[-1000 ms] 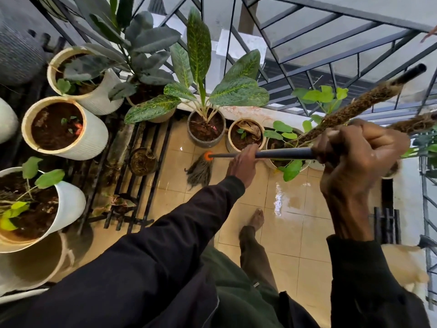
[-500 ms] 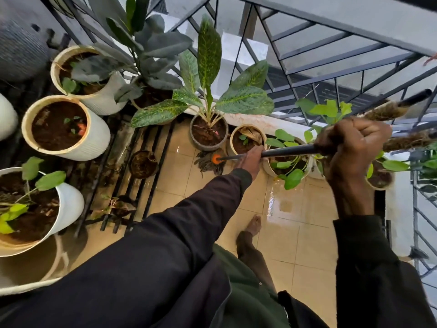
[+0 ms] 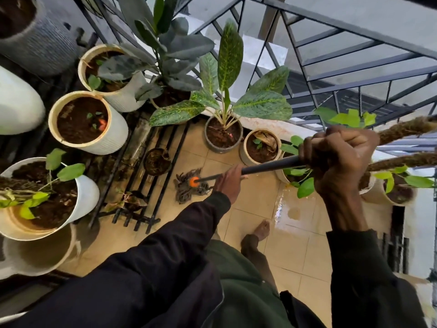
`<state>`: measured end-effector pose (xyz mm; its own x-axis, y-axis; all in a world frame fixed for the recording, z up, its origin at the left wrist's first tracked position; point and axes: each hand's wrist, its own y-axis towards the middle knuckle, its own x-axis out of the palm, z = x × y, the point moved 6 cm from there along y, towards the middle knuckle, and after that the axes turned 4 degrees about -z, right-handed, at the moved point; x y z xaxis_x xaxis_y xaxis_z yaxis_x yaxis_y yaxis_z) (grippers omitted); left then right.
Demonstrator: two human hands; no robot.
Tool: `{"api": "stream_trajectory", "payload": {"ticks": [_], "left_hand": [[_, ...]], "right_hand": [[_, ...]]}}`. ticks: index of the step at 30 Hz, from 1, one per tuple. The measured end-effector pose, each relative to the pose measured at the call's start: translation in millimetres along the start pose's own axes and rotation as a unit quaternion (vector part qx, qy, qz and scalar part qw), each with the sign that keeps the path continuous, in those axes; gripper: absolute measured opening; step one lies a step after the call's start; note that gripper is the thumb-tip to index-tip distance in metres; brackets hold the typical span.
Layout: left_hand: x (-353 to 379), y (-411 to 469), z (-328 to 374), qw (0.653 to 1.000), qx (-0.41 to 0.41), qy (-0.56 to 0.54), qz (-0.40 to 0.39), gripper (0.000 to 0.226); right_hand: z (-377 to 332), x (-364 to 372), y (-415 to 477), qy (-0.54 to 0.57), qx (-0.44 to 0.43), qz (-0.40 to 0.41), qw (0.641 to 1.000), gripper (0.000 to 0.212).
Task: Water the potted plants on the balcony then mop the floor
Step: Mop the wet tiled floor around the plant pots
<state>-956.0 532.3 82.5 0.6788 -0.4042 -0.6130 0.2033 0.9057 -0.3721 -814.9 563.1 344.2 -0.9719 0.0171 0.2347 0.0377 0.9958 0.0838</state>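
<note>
A string mop with an orange collar lies on the beige tiled floor beside a black metal rack. Its dark handle runs up to the right. My left hand grips the handle low down, close to the mop head. My right hand is a fist round the handle higher up, near the camera. Potted plants stand along the railing: a grey pot with big variegated leaves, a small cream pot, and white ribbed pots on the left.
A black metal rack lies on the floor left of the mop. A wet patch shines on the tiles under my right forearm. My bare foot stands behind the mop. Grey railing bounds the far side. Moss poles cross at right.
The mop head has slid back from the grey pot toward me and a little left, next to the rack. Both hands kept their grip on the handle.
</note>
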Motion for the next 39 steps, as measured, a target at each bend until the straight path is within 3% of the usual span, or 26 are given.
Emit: {"api": "stream_trajectory", "payload": {"ticks": [5, 7, 14, 21, 25, 30, 34, 39], "left_hand": [[-42.8, 29.7, 16.2, 0.993, 0.060, -0.006, 0.098, 0.016], [-47.7, 46.3, 11.3, 0.991, 0.063, -0.013, 0.120, 0.015], [-40.5, 85.9, -40.9, 0.995, -0.005, -0.026, 0.096, 0.025], [-45.4, 58.1, -28.6, 0.994, -0.026, -0.054, 0.096, 0.010], [-45.4, 37.5, -30.9, 0.995, -0.056, -0.049, 0.071, 0.022], [-42.4, 13.7, -46.9, 0.993, -0.099, -0.038, 0.051, 0.022], [-43.4, 0.3, -54.8, 0.991, -0.119, -0.014, 0.051, 0.024], [-70.9, 22.6, -36.2, 0.993, -0.079, 0.003, 0.087, 0.016]], "right_hand": [[-14.8, 32.4, 18.7, 0.006, -0.072, -0.072, 0.995, 0.047], [-9.1, 40.2, 21.3, -0.039, -0.084, -0.090, 0.992, 0.048], [46.6, 46.5, 5.0, -0.205, -0.064, -0.020, 0.977, 0.037], [36.8, 47.4, 29.9, -0.143, -0.024, -0.044, 0.988, 0.048], [41.6, 44.8, 37.1, -0.124, 0.010, -0.074, 0.989, 0.046], [51.2, 46.0, 47.9, -0.082, 0.035, -0.103, 0.991, 0.046], [58.4, 50.9, 51.5, -0.070, 0.019, -0.118, 0.990, 0.049], [39.7, 59.9, 73.2, -0.056, -0.028, -0.133, 0.989, 0.048]]}}
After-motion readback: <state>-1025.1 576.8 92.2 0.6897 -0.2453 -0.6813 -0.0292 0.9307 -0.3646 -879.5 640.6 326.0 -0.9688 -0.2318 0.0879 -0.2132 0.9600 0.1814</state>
